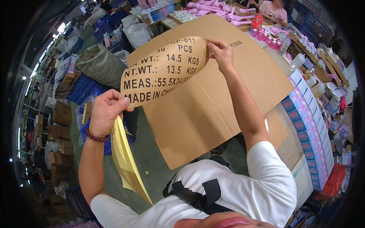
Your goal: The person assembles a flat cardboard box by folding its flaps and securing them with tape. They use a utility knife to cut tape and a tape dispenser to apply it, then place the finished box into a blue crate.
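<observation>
Sheet [159, 72] is curling, fyi: your left hand [107, 109] is pinching its near-left corner, yellow paper [128, 159] is dangling below, and your right hand [223, 56] is pinching its far-right corner.

Bright centre — white lights [61, 27] glare upper left, soft shadow dims the cardboard [199, 117] — edges curve into black.

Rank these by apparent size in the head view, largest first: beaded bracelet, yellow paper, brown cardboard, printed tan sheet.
1. Brown cardboard
2. Printed tan sheet, curled
3. Yellow paper, long but narrow
4. Beaded bracelet, clearly smallest
</observation>
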`<action>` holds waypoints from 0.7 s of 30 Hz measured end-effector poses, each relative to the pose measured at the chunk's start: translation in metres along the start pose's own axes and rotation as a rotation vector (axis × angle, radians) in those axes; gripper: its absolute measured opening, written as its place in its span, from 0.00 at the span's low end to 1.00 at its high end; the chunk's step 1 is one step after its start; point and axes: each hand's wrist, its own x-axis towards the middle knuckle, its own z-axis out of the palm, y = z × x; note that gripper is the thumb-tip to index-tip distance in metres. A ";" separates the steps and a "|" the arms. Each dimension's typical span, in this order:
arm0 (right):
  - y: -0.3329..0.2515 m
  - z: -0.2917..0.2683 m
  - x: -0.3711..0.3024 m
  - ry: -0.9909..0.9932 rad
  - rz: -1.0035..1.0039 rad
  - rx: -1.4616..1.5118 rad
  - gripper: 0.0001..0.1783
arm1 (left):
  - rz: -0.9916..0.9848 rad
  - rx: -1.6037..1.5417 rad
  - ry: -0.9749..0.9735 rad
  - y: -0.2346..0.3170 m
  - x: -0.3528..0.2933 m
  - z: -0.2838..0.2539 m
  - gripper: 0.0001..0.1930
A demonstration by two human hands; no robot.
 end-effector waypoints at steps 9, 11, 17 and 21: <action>0.032 -0.002 -0.003 -0.037 0.020 -0.079 0.14 | -0.067 -0.003 -0.011 -0.002 0.003 -0.001 0.05; 0.042 0.002 -0.012 -0.052 0.116 -0.082 0.15 | -0.108 0.032 -0.018 -0.001 0.005 -0.004 0.05; 0.077 0.036 -0.035 -0.163 0.341 -0.015 0.25 | -0.191 -0.038 -0.041 0.015 0.020 -0.012 0.07; 0.103 0.066 -0.061 -0.213 0.491 0.059 0.39 | -0.254 -0.009 -0.008 0.020 0.031 -0.014 0.08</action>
